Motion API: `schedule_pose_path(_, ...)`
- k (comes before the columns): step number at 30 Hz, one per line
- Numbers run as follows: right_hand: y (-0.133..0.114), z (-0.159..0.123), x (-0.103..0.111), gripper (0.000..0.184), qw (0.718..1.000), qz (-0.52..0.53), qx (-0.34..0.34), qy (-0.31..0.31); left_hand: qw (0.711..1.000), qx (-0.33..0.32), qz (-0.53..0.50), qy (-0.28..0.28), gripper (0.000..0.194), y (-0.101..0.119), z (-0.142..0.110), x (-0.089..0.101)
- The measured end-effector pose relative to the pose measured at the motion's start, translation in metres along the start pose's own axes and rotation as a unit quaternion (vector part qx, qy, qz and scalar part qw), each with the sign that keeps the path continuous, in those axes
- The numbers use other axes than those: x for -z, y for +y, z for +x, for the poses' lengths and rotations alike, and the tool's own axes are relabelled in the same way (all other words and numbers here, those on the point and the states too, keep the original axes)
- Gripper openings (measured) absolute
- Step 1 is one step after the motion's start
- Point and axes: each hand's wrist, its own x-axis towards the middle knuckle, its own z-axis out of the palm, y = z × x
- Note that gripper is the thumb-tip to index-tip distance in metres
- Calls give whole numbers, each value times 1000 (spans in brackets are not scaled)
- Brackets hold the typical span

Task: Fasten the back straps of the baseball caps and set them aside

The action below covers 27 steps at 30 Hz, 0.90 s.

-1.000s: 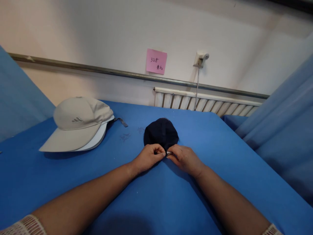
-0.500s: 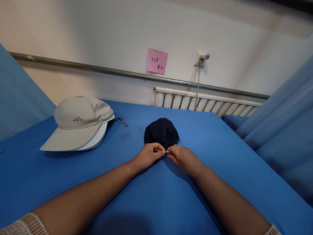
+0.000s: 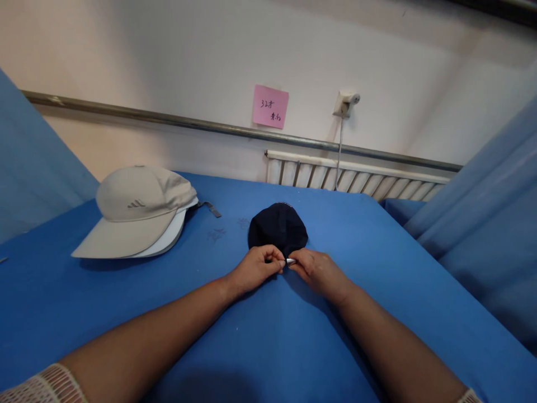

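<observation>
A dark navy cap (image 3: 277, 225) lies on the blue-covered table, its rounded crown toward the wall. At its near edge my two hands meet. My left hand (image 3: 258, 268) is closed in a pinch of thumb and forefinger on the cap's strap end, mostly hidden by the fingers. Pinched in my right hand (image 3: 318, 271) is a small silvery metal buckle (image 3: 291, 261), which shows between the two sets of fingertips. The brim of the dark cap cannot be seen.
Stacked caps, a beige cap (image 3: 130, 204) over a white one (image 3: 165, 238), lie to the left with a grey strap (image 3: 212, 209) trailing. Behind the blue table (image 3: 356, 246) are a radiator (image 3: 319, 170), a metal rail (image 3: 188, 122) and a plugged socket (image 3: 344, 104). Blue curtains (image 3: 490, 207) hang at both sides.
Slightly more of the silvery buckle shows between my fingertips, as my right hand has shifted a little to the right. The cap stays in place.
</observation>
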Motion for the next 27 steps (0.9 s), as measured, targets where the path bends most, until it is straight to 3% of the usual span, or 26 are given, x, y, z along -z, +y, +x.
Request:
schedule_pose_path(7, -1, 1, -2, 12, 1000, 12, 8, -11, 1000, 13, 22, -2, 21, 2, -1, 0)
schedule_pose_path(16, 14, -3, -6, 15, 995, 75, 11, 61, 997, -35, 64, -8, 18, 9, -3, 6)
schedule_pose_path(27, 8, 0, -3, 8, 996, 86, 24, 24, 998, -15, 55, -13, 19, 5, -2, 5)
